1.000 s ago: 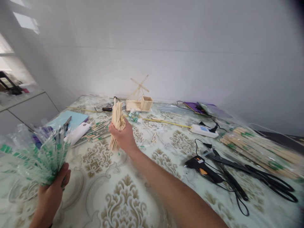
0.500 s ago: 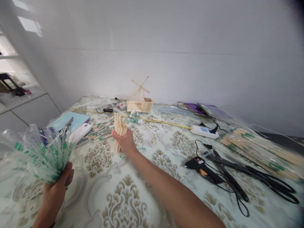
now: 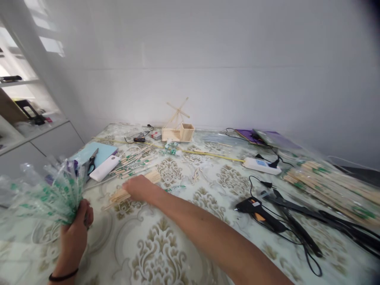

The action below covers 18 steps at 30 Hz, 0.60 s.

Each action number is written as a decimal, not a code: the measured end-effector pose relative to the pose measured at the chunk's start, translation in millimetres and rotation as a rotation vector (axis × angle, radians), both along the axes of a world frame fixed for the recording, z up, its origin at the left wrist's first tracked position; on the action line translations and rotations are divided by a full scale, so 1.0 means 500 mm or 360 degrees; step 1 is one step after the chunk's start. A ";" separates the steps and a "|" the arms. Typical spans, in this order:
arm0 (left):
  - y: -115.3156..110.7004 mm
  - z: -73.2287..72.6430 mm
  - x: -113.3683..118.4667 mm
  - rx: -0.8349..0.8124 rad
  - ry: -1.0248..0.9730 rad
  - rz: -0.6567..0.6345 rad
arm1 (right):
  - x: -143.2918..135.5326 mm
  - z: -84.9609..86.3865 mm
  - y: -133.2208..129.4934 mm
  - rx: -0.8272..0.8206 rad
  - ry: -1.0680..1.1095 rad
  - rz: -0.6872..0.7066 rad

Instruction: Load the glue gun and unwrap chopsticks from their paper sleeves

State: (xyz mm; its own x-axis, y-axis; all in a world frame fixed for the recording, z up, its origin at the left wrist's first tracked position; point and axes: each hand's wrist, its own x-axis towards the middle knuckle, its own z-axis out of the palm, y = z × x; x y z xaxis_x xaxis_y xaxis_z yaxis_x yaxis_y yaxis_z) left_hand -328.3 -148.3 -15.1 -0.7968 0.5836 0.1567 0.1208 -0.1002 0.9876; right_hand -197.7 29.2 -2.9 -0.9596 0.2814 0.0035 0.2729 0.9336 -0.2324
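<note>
My left hand is closed round a bunch of clear plastic chopstick wrappers with green print, which fan out up and to the left. My right hand is over a bundle of bare wooden chopsticks, which lies low on the patterned tabletop. Its fingers wrap the bundle's middle, and the stick ends show on both sides of the hand. Just behind it lie several chopsticks in printed wrappers.
At the back stands a wooden stick model with a box. A white phone-like object and scissors lie left. On the right are a glue gun, large black-handled shears, a power strip and packed chopsticks.
My right hand has brought the chopstick bundle from upright to lying down, slightly left and nearer. My left hand still grips the wrappers. The view has shifted slightly.
</note>
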 end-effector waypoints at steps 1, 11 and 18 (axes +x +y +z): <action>0.000 -0.003 0.000 -0.0016 0.0013 0.0003 | -0.002 -0.010 -0.004 0.0036 -0.0007 0.0010; 0.001 -0.006 -0.003 -0.0104 0.0050 -0.0061 | 0.015 -0.028 0.004 0.0131 0.0224 0.0160; 0.001 -0.014 -0.005 -0.0158 0.0038 -0.0112 | 0.106 0.028 0.042 -0.0036 0.0373 0.0104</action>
State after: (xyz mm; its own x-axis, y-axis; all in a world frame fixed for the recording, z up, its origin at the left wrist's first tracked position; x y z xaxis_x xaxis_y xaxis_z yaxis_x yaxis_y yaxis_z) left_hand -330.7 -147.8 -22.0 -0.7502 0.6513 0.1138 0.1404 -0.0112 0.9900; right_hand -144.7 50.2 11.0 -0.9495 0.2212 0.2226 0.1483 0.9414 -0.3031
